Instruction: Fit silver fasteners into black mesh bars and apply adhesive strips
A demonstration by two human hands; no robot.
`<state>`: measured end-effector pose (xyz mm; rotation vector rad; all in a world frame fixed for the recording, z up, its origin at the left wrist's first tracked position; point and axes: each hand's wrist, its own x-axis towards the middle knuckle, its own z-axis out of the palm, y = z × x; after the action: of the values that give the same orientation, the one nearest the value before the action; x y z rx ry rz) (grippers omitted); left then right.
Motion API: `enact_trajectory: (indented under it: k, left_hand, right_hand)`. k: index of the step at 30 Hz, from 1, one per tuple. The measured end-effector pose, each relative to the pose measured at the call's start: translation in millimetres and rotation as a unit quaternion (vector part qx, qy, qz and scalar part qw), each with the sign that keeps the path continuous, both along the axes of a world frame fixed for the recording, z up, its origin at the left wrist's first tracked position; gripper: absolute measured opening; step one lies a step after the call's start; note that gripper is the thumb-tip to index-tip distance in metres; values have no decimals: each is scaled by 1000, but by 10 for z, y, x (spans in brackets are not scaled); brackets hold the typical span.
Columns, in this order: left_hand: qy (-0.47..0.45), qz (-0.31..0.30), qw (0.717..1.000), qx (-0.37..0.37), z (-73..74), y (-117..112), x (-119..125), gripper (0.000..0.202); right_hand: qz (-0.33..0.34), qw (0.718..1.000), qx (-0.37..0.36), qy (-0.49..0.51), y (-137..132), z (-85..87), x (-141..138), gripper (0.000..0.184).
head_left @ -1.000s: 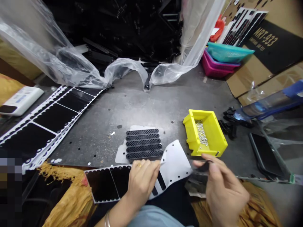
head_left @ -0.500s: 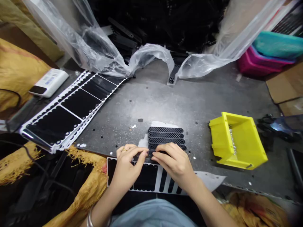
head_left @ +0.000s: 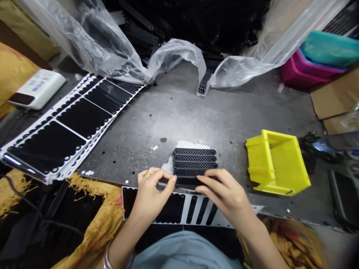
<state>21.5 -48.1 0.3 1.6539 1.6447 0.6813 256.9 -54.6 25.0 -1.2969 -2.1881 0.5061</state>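
Note:
Several long black round-ended pieces with a mesh-like surface (head_left: 195, 158) lie side by side on the bench. Nearest to me, the last in the row carries a smooth black strip (head_left: 185, 180). My left hand (head_left: 153, 188) pinches thumb and index finger together at the strip's left end. Over its right part, my right hand (head_left: 226, 190) touches with the index fingertip, thumb held apart below. Just under my hands, a white-backed sheet of black stickers (head_left: 171, 209) lies along the bench's front edge.
A yellow bin (head_left: 288, 160) stands at the right. On the left are a stack of black sticker sheets (head_left: 60, 138) and a white device (head_left: 39, 89). Clear plastic (head_left: 179, 50) hangs around black parts at the back. Pink and teal baskets (head_left: 305, 69) sit at far right.
My right hand has moved right along the nearest piece, away from my left hand, uncovering the smooth strip. My left hand stays at the left end. The camera view has shifted slightly.

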Motion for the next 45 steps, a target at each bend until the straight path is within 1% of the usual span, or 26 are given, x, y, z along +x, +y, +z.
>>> enact_trajectory:
  k: [3, 5, 8, 11, 13, 15, 16, 17, 19, 21, 23, 24, 26, 29, 31, 33, 34, 36, 37, 38, 39, 40, 41, 42, 44, 45]
  left_hand:
    - [4, -4, 1000, 7, -6, 5, -11, 19]
    - [11, -6, 1000, 13, -7, 8, -16, 21]
    - [23, -10, 1000, 17, -1, 20, -18, 22]
    - [27, -10, 999, 23, 4, 42, -27, 23]
    - [31, -14, 999, 27, 9, 45, -38, 23]
    - [46, -17, 997, 52, 24, 13, -29, 22]
    - [58, -10, 995, 83, 36, -22, -7, 20]
    - [65, -5, 990, 126, 50, -68, 32, 16]
    - [58, -29, 975, 212, 82, -185, 168, 6]
    - [34, -123, 962, 242, 116, -294, 366, 20]
    - [12, -218, 952, 215, 154, -354, 578, 31]
    - [2, -242, 951, 195, 174, -361, 673, 28]
    - [-30, -247, 955, 160, 217, -344, 816, 14]
    - [-70, -214, 965, 134, 251, -311, 921, 17]
    - [-76, -179, 969, 153, 222, -325, 953, 19]
    - [-65, -145, 967, 197, 150, -362, 976, 19]
    - [-52, -132, 964, 225, 103, -381, 983, 18]
    - [-11, -112, 953, 281, 9, -404, 979, 13]
    - [19, -106, 946, 305, -32, -404, 965, 13]
    - [54, -103, 939, 324, -68, -396, 943, 16]
    - [91, -101, 932, 337, -98, -379, 914, 22]
    - [127, -102, 924, 347, -125, -355, 879, 28]
    - [157, -111, 915, 356, -149, -324, 842, 32]
    - [176, -127, 905, 365, -171, -290, 806, 33]
    - [180, -166, 889, 386, -215, -220, 753, 33]
    - [172, -181, 884, 396, -235, -189, 741, 34]
  right_hand:
    - [-54, 993, -76, 73, -54, -21, 232, 15]
    - [-63, 988, -88, 110, -61, -59, 301, 14]
    - [-59, 986, -86, 133, -34, -110, 306, 13]
    - [-29, 985, -100, 137, -5, -141, 288, 13]
    - [-21, 989, -79, 123, -24, -153, 302, 15]
    - [-58, 994, -14, 89, -102, -147, 359, 18]
    - [-87, 994, 16, 65, -165, -133, 406, 21]
    - [-109, 993, 28, 36, -242, -113, 462, 25]
    - [-108, 994, -6, -24, -416, -58, 589, 34]
    - [-63, 994, -59, -67, -576, 4, 699, 31]
    - [-43, 995, -48, -78, -675, 53, 758, 28]
    - [-51, 995, -21, -77, -697, 68, 764, 30]
    - [-76, 993, 40, -83, -693, 72, 735, 31]
    - [-105, 987, 98, -76, -648, 21, 630, 35]
    - [-108, 983, 139, -45, -652, -24, 582, 38]
    - [-74, 985, 159, -1, -705, -46, 606, 36]
    - [-50, 989, 137, 33, -745, -45, 650, 34]
    - [-37, 987, 36, 155, -830, -18, 786, 27]
    - [-56, 970, -24, 236, -865, 4, 863, 23]
    - [-87, 941, -73, 319, -890, 28, 934, 21]
    - [-121, 909, -101, 386, -900, 52, 990, 21]
    - [-157, 886, -107, 424, -895, 72, 1024, 20]
    - [-194, 878, -98, 427, -874, 87, 1031, 22]
    - [-227, 885, -82, 399, -837, 96, 1009, 25]
    - [-271, 918, -42, 288, -727, 99, 889, 33]
    - [-274, 933, -22, 233, -657, 94, 802, 39]
